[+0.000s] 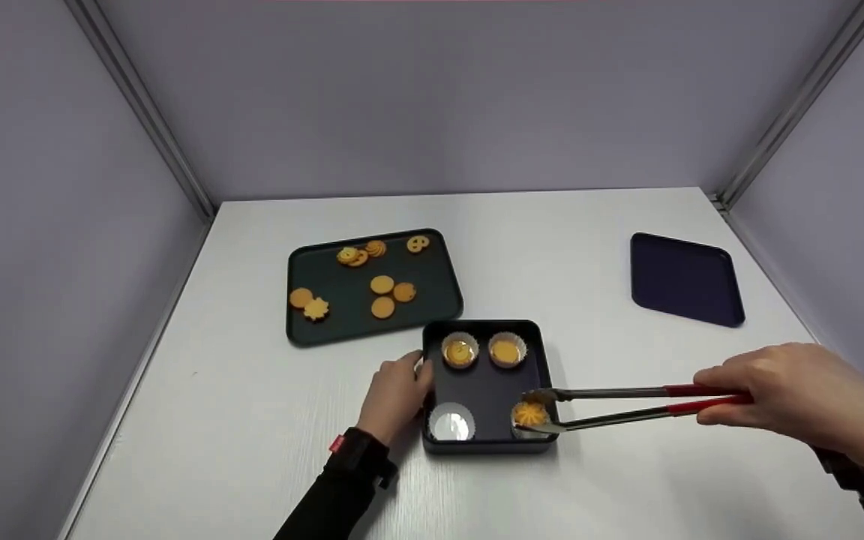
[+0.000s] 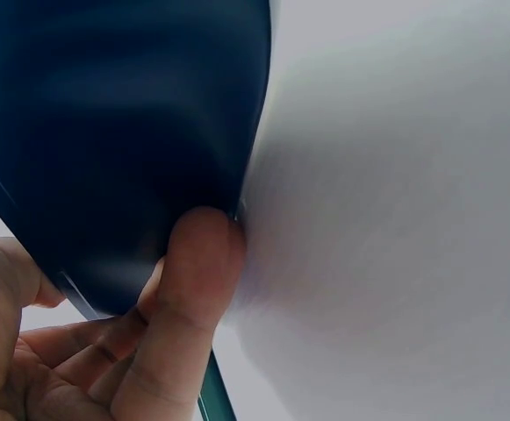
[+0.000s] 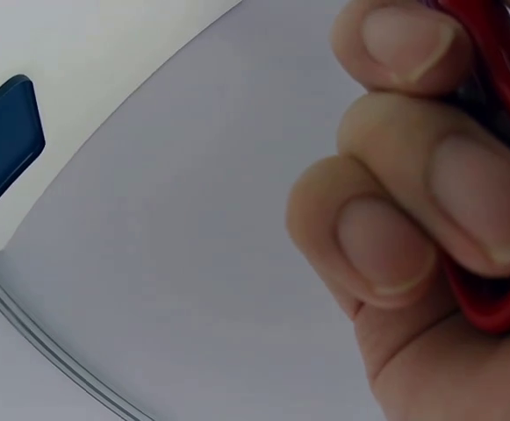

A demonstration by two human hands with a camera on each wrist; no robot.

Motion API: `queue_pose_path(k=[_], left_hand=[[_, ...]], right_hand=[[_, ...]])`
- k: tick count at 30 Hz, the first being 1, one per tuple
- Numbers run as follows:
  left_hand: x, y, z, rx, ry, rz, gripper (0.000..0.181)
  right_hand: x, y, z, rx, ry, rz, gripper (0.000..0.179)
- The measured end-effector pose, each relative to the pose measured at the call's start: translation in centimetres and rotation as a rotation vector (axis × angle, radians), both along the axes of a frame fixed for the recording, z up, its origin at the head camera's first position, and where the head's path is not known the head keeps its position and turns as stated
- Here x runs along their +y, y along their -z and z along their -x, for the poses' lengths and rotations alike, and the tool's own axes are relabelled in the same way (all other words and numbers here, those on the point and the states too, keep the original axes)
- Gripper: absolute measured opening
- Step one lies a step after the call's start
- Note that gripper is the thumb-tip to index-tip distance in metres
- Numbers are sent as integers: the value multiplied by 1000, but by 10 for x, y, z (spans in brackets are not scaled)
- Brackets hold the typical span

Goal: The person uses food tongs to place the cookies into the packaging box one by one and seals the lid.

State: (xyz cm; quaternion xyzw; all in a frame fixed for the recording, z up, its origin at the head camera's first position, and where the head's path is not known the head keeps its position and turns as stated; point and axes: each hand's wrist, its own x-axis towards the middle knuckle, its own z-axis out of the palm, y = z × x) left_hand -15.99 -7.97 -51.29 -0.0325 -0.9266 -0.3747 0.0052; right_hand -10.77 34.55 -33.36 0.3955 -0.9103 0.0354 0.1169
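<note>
The left hand [image 1: 393, 396] grips the square black tray [image 1: 481, 394] beside it; the right hand [image 1: 799, 397] clasps red-handled metal tongs [image 1: 619, 393], tips flanking a golden ridged cookie [image 1: 530, 413] between both hands

No readable text
No lettering, brand, number or sign can be read in the head view or in either wrist view; a small red tag [image 1: 337, 444] on the black wristband [image 1: 361, 454] is too small to tell whether it bears any mark.
</note>
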Motion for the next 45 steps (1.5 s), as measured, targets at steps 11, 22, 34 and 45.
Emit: queue_pose_path(k=[11, 22, 34, 45], left_hand=[[0, 0, 0, 10, 4, 1, 41], [0, 1, 0, 6, 5, 4, 41], [1, 1, 0, 22, 4, 6, 40], [0, 2, -1, 26, 6, 7, 40]], right_hand=[[-16, -9, -1, 23, 38, -73, 49], [-23, -9, -6, 44, 57, -87, 50], [-28, -10, -12, 32, 102, -106, 46], [-24, -8, -10, 76, 56, -57, 45]])
